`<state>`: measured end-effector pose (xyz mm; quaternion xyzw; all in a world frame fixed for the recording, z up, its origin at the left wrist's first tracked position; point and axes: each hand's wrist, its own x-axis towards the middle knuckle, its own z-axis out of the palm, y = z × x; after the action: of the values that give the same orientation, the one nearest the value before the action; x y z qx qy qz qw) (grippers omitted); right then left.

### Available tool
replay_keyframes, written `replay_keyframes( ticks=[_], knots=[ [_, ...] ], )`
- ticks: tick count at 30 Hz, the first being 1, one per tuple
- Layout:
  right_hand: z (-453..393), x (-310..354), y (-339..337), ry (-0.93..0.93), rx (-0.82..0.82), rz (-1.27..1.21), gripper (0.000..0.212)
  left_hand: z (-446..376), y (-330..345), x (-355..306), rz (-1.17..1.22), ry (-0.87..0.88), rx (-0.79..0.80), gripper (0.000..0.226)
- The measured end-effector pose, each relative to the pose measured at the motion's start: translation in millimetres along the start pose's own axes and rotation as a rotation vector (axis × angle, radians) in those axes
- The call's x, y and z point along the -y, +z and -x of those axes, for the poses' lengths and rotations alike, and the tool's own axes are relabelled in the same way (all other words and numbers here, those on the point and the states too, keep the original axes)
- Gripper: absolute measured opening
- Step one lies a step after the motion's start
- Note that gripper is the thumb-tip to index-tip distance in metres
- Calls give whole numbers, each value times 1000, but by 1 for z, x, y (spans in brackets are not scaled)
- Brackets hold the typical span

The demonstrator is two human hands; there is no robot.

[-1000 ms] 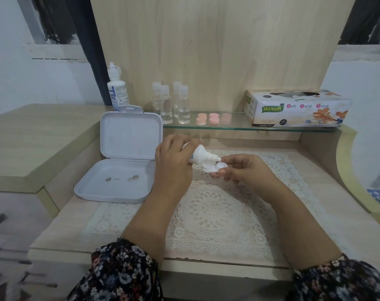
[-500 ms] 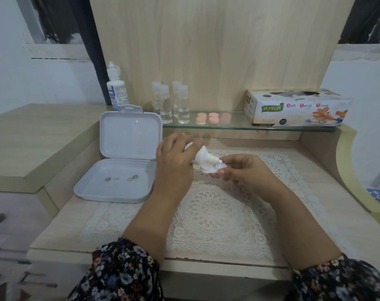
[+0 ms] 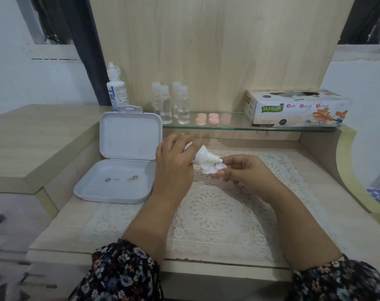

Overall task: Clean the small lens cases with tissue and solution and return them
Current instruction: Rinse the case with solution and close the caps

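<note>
Head view, single entry.

Left hand (image 3: pixel 173 164): fingers curled round a small white solution bottle (image 3: pixel 203 157), which lies tipped on its side, nozzle pointing right and down.

Right hand (image 3: pixel 243 170): fingers pinch a small white lens case (image 3: pixel 213 168), held above the lace mat (image 3: pixel 208 211) on the bench (image 3: pixel 336 224). The nozzle tip sits just over the case's right-hand well; whether liquid is falling cannot be told.

White hinged box (image 3: pixel 119 183): open, lid upright, on the bench to the left of the hands. Several small dark round pieces (image 3: pixel 121 179) lie in its tray; too small to identify.

Glass shelf (image 3: pixel 234 127), behind the hands, bearing:
- four clear bottles (image 3: pixel 173 105) with pale caps, grouped;
- pink lens cases (image 3: pixel 213 118), a small cluster just beside the clear bottles;
- tissue box (image 3: pixel 293 107), at the right end, a tissue showing in the slot.

Tall white bottle (image 3: pixel 116 88): blue label, upright behind the box lid.

Progress, as a judgement: early. The step in hand appears to be wetting one white case with solution. No tissue is in either hand, so wiping seems not yet begun on this case. The pink cases stand on the shelf; whether they are already cleaned cannot be told. Left to do: wipe with tissue, set this case back, and handle any remaining cases.
</note>
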<state>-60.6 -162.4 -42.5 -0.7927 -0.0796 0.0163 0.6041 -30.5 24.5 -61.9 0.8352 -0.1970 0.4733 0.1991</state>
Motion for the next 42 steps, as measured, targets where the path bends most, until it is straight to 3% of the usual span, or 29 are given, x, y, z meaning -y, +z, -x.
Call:
replay_keyframes(
  ticks=[42],
  knots=[
    [-2,-3,-1,1,3,3,24,0,0,0,25,-11,-17,57]
  ],
)
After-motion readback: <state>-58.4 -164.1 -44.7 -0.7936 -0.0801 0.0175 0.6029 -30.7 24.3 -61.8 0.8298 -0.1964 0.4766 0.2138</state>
